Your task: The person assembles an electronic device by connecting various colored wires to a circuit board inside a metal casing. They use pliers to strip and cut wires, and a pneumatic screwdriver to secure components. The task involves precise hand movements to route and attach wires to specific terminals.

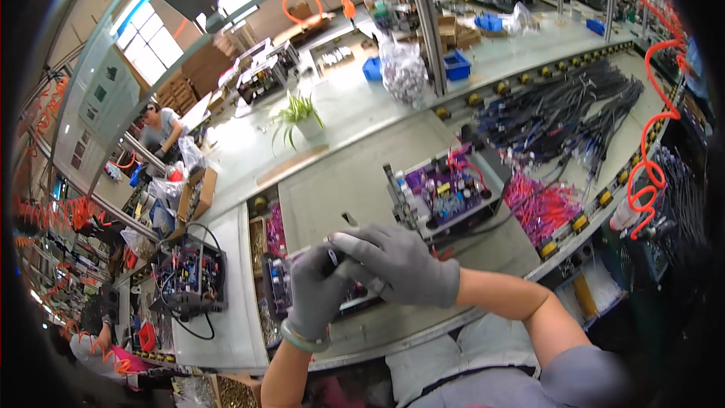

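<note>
Right at the desk's [347, 174] near edge, the gloved left hand [316, 295] and right hand [404, 266] meet over a purple-board unit [279, 285], fingers curled together; whatever they pinch, I can't tell behind the gloves. Farther in, a second open unit [447, 190], pink leads [540, 205] along the right edge, then dark cables [563, 109] toward the far right corner.
</note>
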`<state>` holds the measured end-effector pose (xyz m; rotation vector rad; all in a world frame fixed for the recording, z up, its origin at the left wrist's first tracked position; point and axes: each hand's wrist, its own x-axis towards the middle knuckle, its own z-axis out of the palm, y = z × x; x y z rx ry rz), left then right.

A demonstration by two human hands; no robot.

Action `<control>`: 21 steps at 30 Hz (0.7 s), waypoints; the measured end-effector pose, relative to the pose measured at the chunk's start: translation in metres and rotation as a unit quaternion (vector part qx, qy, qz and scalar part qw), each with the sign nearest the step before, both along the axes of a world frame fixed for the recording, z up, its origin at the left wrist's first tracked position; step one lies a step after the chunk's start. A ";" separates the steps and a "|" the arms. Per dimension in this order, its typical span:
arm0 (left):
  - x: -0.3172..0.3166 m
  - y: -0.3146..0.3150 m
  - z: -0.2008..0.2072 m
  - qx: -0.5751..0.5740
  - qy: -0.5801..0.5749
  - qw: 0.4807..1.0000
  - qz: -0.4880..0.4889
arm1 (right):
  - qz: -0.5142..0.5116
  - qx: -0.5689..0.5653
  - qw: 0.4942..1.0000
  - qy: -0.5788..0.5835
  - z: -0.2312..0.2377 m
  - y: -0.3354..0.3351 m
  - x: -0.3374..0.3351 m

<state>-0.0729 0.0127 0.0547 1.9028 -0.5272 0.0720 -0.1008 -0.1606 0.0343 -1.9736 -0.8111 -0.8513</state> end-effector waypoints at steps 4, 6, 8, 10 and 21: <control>-0.005 0.010 -0.010 -0.012 -0.011 0.999 0.031 | 0.014 0.039 0.999 0.009 -0.002 -0.002 0.002; -0.005 0.009 -0.005 -0.010 0.025 0.999 0.017 | 0.022 -0.005 1.000 -0.003 -0.002 -0.006 0.003; -0.008 0.010 0.003 0.037 0.003 0.999 0.025 | -0.003 -0.040 0.999 -0.029 -0.004 -0.006 0.007; -0.007 0.009 -0.013 -0.012 -0.023 0.999 0.033 | -0.031 -0.075 0.995 -0.055 -0.005 -0.007 0.011; 0.006 0.017 -0.004 0.224 -0.198 0.953 0.045 | -0.065 -0.224 0.970 -0.074 -0.001 -0.010 0.041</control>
